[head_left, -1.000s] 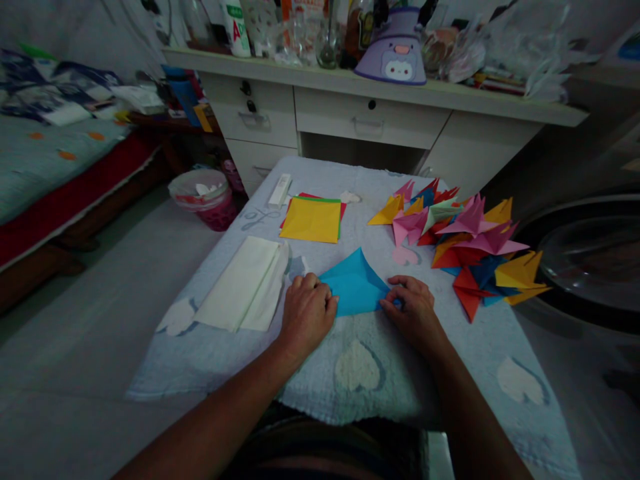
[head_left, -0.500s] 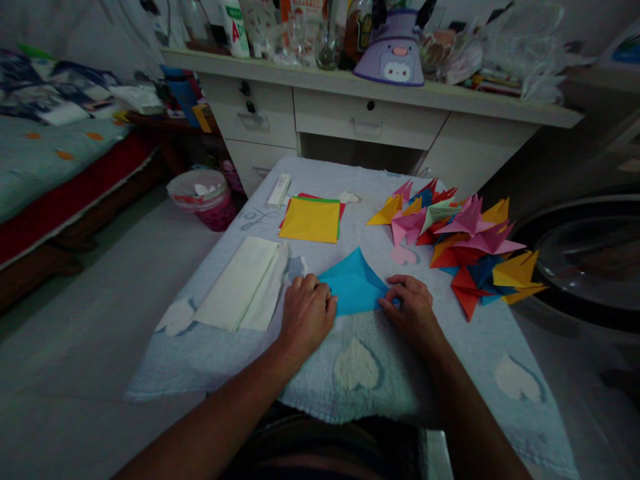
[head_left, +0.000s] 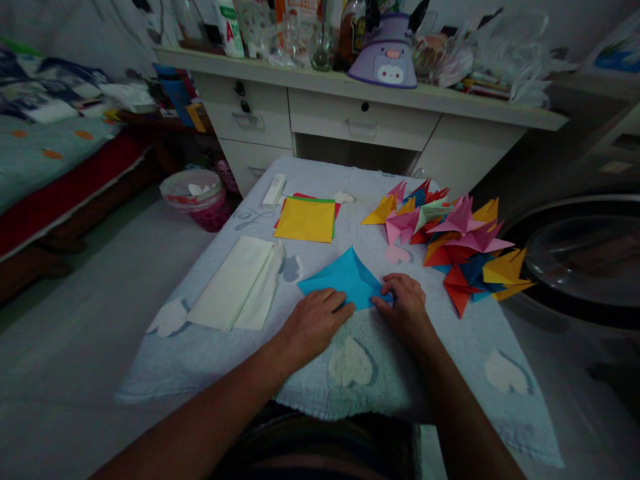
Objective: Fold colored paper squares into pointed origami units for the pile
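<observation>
A partly folded sheet of blue origami paper (head_left: 350, 275) lies on the cloth-covered table in front of me, one corner pointing away. My left hand (head_left: 323, 320) rests flat over its near edge, fingers stretched out and pressing down. At the right corner, my right hand (head_left: 403, 300) has thumb and fingers closed on the paper. Beyond it sits a stack of square paper (head_left: 305, 220), yellow on top with red and green edges showing. Many folded paper cranes (head_left: 460, 233) in pink, red, yellow and blue are heaped to the right.
A folded pale cloth or paper (head_left: 235, 283) lies left of my hands, and a small white box (head_left: 274, 191) stands behind it. A drawered desk (head_left: 367, 123) backs the table. On the floor at left is a lined waste bin (head_left: 197, 200).
My left hand has slid from the blue paper's left corner to the middle of its near edge, its fingers straightening. The left corner now shows. My right hand stays at the right corner.
</observation>
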A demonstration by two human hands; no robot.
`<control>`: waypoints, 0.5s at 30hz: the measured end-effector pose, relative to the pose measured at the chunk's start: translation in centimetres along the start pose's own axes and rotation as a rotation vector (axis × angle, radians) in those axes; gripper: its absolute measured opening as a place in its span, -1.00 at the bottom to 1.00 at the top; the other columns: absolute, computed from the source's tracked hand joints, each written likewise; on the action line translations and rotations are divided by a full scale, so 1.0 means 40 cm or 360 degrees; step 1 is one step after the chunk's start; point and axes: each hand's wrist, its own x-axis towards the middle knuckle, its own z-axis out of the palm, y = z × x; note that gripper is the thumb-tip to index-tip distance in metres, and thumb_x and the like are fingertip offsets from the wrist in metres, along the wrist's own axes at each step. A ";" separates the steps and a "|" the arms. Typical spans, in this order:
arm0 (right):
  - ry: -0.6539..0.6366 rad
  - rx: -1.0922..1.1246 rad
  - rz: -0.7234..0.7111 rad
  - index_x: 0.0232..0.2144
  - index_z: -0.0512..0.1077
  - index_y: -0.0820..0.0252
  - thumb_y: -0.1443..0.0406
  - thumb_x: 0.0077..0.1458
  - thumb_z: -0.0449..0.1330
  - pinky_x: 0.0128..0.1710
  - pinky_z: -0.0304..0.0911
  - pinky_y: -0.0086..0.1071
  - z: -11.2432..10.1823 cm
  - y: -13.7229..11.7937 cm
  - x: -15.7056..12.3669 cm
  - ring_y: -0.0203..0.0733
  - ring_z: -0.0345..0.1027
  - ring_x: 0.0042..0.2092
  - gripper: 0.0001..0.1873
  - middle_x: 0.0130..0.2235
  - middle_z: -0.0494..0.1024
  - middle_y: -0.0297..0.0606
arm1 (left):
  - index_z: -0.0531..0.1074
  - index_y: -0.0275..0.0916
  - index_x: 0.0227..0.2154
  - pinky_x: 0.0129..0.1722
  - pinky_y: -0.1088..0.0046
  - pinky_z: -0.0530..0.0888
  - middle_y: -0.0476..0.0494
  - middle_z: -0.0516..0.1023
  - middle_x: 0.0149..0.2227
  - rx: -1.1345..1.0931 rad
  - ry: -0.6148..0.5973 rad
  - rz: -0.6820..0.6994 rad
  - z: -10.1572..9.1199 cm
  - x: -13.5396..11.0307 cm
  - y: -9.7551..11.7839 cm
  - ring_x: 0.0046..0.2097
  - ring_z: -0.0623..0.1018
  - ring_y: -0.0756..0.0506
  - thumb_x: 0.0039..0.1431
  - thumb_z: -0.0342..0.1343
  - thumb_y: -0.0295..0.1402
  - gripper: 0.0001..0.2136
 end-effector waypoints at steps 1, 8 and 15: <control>0.0006 0.0006 -0.0005 -0.40 0.39 0.09 0.24 -0.02 0.27 -0.01 0.14 -0.05 0.001 0.000 0.000 0.05 0.30 0.00 -0.88 -0.06 0.49 -0.16 | 0.36 -0.10 0.05 -0.12 0.26 0.38 -0.14 0.47 -0.05 0.0005 -0.0015 -0.0005 -0.001 -0.002 0.004 -0.05 0.42 -0.20 0.30 0.03 -0.38 -0.72; 0.0032 0.0146 0.0008 -0.37 0.36 0.09 0.30 -0.01 0.21 0.02 0.14 -0.04 -0.003 0.008 0.004 0.04 0.32 -0.03 -0.91 -0.11 0.49 -0.15 | 0.25 -0.06 0.18 0.06 0.13 0.30 -0.16 0.32 0.20 -0.0096 -0.0029 -0.0057 0.009 -0.017 0.024 0.14 0.28 -0.28 0.17 0.15 -0.05 -0.46; 0.0120 0.0560 0.0163 -0.26 0.36 0.11 0.29 0.05 0.09 -0.04 0.23 -0.16 -0.055 0.040 -0.002 -0.05 0.35 -0.09 -0.85 -0.15 0.47 -0.17 | 0.21 -0.10 0.21 0.06 0.09 0.26 -0.06 0.25 0.30 -0.0098 -0.0057 -0.0054 0.007 -0.018 0.023 0.15 0.27 -0.30 0.20 0.12 -0.05 -0.45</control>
